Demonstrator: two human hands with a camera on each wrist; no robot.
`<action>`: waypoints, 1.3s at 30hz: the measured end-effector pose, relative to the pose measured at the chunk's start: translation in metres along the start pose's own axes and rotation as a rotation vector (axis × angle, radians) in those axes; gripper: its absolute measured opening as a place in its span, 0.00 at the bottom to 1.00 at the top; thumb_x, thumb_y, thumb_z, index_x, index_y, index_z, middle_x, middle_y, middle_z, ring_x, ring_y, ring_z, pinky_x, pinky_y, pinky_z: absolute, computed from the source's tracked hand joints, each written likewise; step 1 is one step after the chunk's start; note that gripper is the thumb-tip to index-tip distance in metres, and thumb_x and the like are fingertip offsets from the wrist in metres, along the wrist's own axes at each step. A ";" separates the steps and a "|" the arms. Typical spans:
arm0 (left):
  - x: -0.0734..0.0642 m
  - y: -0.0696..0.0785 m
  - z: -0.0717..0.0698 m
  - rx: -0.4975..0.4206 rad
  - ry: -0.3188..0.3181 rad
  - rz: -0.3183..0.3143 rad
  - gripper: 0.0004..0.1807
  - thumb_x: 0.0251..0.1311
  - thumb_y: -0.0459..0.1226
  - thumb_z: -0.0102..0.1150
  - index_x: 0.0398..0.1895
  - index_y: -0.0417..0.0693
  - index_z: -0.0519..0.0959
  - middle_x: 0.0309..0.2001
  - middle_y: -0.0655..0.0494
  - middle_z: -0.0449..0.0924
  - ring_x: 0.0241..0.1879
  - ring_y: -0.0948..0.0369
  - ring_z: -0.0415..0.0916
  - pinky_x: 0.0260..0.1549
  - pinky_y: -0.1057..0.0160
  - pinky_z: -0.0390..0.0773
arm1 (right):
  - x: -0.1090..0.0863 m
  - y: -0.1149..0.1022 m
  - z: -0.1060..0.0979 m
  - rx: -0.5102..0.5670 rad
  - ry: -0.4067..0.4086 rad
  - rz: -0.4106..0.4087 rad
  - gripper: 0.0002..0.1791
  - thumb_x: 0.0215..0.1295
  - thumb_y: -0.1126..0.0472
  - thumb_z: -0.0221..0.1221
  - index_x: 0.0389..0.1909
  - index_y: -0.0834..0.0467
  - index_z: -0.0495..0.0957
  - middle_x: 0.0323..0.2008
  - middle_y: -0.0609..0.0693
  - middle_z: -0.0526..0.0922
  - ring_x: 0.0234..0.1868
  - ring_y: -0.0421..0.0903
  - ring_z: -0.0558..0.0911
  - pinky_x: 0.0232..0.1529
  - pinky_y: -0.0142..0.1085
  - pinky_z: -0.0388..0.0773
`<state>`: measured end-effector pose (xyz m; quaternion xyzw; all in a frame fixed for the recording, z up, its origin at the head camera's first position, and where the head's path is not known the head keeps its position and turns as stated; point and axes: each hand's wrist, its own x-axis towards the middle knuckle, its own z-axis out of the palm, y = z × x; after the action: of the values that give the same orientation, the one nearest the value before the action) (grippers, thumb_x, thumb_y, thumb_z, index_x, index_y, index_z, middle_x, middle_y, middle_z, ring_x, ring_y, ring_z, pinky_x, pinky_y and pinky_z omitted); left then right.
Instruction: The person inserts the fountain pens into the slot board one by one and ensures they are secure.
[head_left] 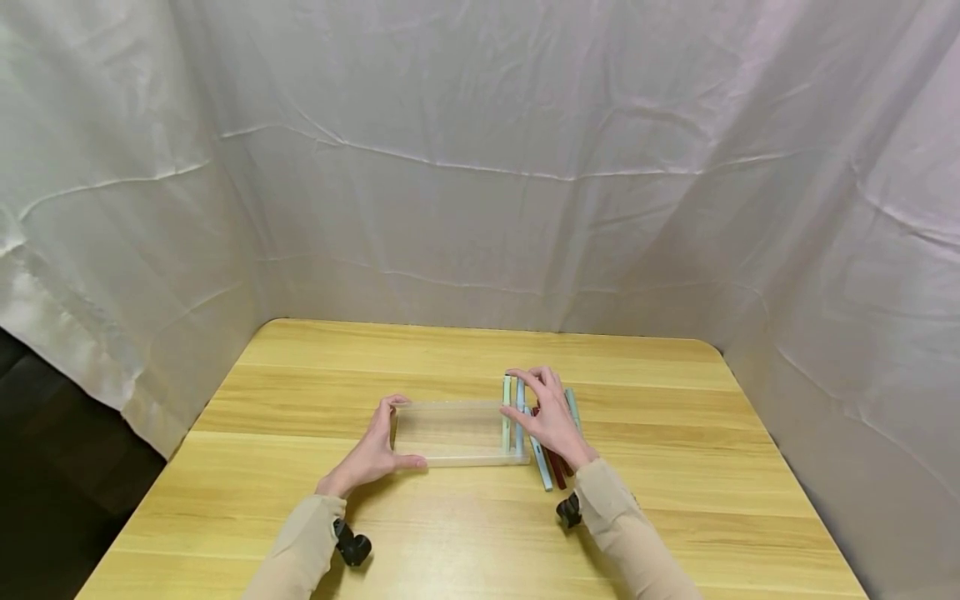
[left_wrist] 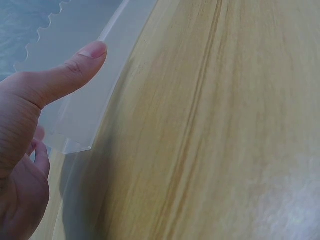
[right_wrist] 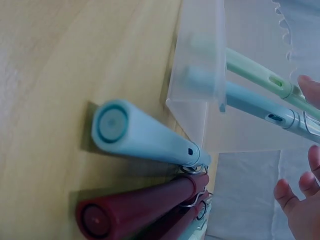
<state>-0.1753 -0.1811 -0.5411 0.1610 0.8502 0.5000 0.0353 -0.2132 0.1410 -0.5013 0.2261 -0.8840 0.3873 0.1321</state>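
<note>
My left hand (head_left: 372, 450) grips the left end of a translucent plastic pen tray (head_left: 450, 461), thumb on the near wall and fingers at the far side. A wavy notched edge of the tray shows in the left wrist view. Two pens, one light green (right_wrist: 252, 67) and one light blue (right_wrist: 250, 102), lie side by side at the tray's right end, their rear ends seen through its wall. Over them is my right hand (head_left: 553, 421), thumb and index finger spread apart, the thumb tip right at the light green pen and the other fingers loosely bent.
Outside the tray's right end lie another light blue pen (right_wrist: 150, 132), dark red pens (right_wrist: 145, 202) and a grey-green pen (head_left: 573, 408) on the wooden table (head_left: 450, 533). Pale curtains (head_left: 480, 208) hang behind the table and at both sides.
</note>
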 end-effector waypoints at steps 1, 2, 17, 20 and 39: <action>0.000 0.000 0.000 -0.002 -0.001 -0.003 0.59 0.39 0.43 0.83 0.71 0.44 0.52 0.74 0.38 0.52 0.77 0.37 0.47 0.76 0.33 0.47 | 0.000 0.000 0.000 0.002 -0.002 0.004 0.32 0.60 0.53 0.71 0.65 0.50 0.75 0.45 0.52 0.70 0.49 0.50 0.64 0.46 0.39 0.61; 0.000 0.000 0.000 -0.005 -0.001 -0.007 0.59 0.39 0.43 0.83 0.71 0.44 0.52 0.74 0.38 0.52 0.77 0.37 0.47 0.76 0.33 0.47 | 0.001 0.000 0.000 0.002 -0.003 0.007 0.32 0.60 0.53 0.71 0.65 0.51 0.75 0.46 0.51 0.70 0.49 0.49 0.65 0.45 0.39 0.61; 0.000 0.001 0.000 -0.025 -0.005 -0.027 0.59 0.38 0.41 0.83 0.71 0.44 0.52 0.74 0.38 0.50 0.78 0.37 0.46 0.76 0.32 0.47 | 0.003 -0.004 -0.004 0.009 -0.043 0.043 0.32 0.60 0.53 0.71 0.65 0.50 0.74 0.47 0.51 0.72 0.53 0.54 0.69 0.48 0.41 0.63; -0.001 0.002 0.000 -0.025 -0.009 -0.035 0.60 0.38 0.41 0.83 0.71 0.45 0.52 0.75 0.38 0.50 0.78 0.37 0.45 0.77 0.33 0.47 | 0.003 -0.003 -0.004 0.014 -0.051 0.050 0.31 0.61 0.52 0.70 0.65 0.48 0.73 0.48 0.51 0.72 0.55 0.55 0.70 0.49 0.41 0.64; -0.001 0.005 0.000 -0.026 -0.007 -0.040 0.60 0.37 0.40 0.83 0.71 0.44 0.52 0.75 0.36 0.50 0.78 0.36 0.45 0.76 0.32 0.47 | -0.002 -0.002 -0.005 0.098 -0.032 0.059 0.37 0.61 0.54 0.70 0.71 0.51 0.68 0.53 0.56 0.72 0.43 0.58 0.69 0.38 0.35 0.65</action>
<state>-0.1730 -0.1794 -0.5371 0.1452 0.8467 0.5095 0.0501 -0.2097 0.1443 -0.4972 0.2121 -0.8723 0.4302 0.0953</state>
